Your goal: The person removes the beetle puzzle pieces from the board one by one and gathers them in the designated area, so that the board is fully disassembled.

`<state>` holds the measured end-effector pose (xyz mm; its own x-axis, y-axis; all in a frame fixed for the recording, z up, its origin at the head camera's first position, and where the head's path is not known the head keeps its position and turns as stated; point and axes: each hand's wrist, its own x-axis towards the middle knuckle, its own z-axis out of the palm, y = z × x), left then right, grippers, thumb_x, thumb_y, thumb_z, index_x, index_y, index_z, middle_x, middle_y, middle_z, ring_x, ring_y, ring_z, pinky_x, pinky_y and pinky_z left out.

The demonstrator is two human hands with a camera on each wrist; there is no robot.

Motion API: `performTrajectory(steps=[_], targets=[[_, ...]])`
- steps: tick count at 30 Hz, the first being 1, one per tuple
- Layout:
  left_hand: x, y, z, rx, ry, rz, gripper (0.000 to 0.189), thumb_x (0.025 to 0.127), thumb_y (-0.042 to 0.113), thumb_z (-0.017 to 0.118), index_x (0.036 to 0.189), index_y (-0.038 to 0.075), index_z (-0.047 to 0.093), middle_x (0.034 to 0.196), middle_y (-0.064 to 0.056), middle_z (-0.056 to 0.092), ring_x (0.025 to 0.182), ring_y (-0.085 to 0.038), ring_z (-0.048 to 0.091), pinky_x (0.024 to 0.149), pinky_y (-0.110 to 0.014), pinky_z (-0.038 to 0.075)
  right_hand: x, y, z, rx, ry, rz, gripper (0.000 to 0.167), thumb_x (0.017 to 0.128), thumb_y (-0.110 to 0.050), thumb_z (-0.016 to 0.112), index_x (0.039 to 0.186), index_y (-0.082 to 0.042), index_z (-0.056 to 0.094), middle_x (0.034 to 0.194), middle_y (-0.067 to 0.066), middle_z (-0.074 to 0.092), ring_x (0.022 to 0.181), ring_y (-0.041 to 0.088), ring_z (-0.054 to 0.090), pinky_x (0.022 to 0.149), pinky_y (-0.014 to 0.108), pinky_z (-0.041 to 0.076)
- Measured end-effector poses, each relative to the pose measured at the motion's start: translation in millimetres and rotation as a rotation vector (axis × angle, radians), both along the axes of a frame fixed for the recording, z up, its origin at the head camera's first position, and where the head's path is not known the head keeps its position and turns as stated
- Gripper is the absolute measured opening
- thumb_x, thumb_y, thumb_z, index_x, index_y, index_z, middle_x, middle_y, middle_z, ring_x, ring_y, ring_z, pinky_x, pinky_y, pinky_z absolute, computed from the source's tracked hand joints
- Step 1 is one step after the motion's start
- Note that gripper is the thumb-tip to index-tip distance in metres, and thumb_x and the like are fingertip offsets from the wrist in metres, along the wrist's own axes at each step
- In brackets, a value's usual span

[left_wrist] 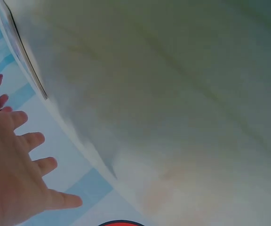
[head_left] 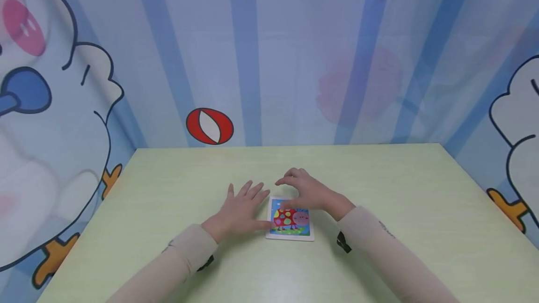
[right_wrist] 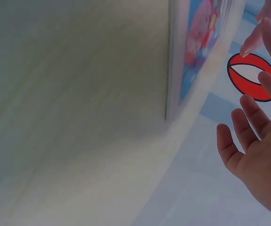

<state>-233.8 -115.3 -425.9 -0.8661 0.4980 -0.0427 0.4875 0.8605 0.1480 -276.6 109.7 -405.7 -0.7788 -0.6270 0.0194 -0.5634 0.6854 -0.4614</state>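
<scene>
A small flat picture board (head_left: 291,222) with a white border lies on the table, showing a red animal with colourful spots and a pink face on a blue and green ground. My left hand (head_left: 239,213) is at its left side, fingers spread, the thumb overlapping the left edge in the head view. Over the upper part of the board, my right hand (head_left: 309,191) hovers with loosely bent fingers and the thumb across the picture. Nothing is between its fingers in the right wrist view, where the board (right_wrist: 202,42) shows a thick pale side.
The pale yellow-green table (head_left: 379,181) reaches back to a blue striped cloth (head_left: 286,60). Printed on the cloth are a red and white ball (head_left: 209,126) and large white cartoon figures at both sides. Beige sleeves (head_left: 181,256) cover both forearms.
</scene>
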Motion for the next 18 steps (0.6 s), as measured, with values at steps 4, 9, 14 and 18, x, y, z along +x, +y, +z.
performTrajectory(steps=[4,9,14,18], targets=[[-1.9,0.1,-2.1,0.003,-0.028,-0.006,0.085,0.083,0.066,0.058,0.150,0.019,0.035,0.157,-0.008,0.029,0.146,-0.036,0.018,0.106,-0.073,0.011,-1.5,-4,-6.1,-0.014,-0.077,0.024,0.054,0.082,-0.030,0.077,0.129,-0.011,0.060,0.118,0.008,0.052,0.109,0.023,0.049,0.093,0.043,0.046],[-2.9,1.5,-0.4,0.010,-0.080,0.004,0.085,0.084,0.067,0.057,0.150,0.019,0.035,0.158,-0.009,0.028,0.146,-0.038,0.016,0.106,-0.073,0.010,-4.0,-9,-13.1,-0.011,-0.137,0.032,0.050,0.082,-0.032,0.077,0.125,-0.013,0.062,0.107,0.003,0.053,0.096,0.018,0.052,0.086,0.036,0.047],[-3.2,2.6,0.7,-0.006,-0.114,0.020,0.084,0.084,0.066,0.056,0.151,0.019,0.034,0.158,-0.009,0.027,0.146,-0.038,0.016,0.107,-0.073,0.011,-4.8,-13,-16.2,0.001,-0.142,0.036,0.046,0.082,-0.032,0.077,0.123,-0.014,0.064,0.103,0.001,0.055,0.090,0.016,0.052,0.082,0.032,0.047],[-3.6,2.9,-0.2,-0.017,-0.133,0.025,0.084,0.084,0.066,0.055,0.151,0.020,0.034,0.158,-0.008,0.026,0.146,-0.038,0.016,0.107,-0.072,0.011,-5.9,-15,-16.6,0.011,-0.151,0.039,0.043,0.083,-0.030,0.077,0.121,-0.014,0.065,0.103,0.002,0.056,0.089,0.015,0.053,0.081,0.031,0.047]])
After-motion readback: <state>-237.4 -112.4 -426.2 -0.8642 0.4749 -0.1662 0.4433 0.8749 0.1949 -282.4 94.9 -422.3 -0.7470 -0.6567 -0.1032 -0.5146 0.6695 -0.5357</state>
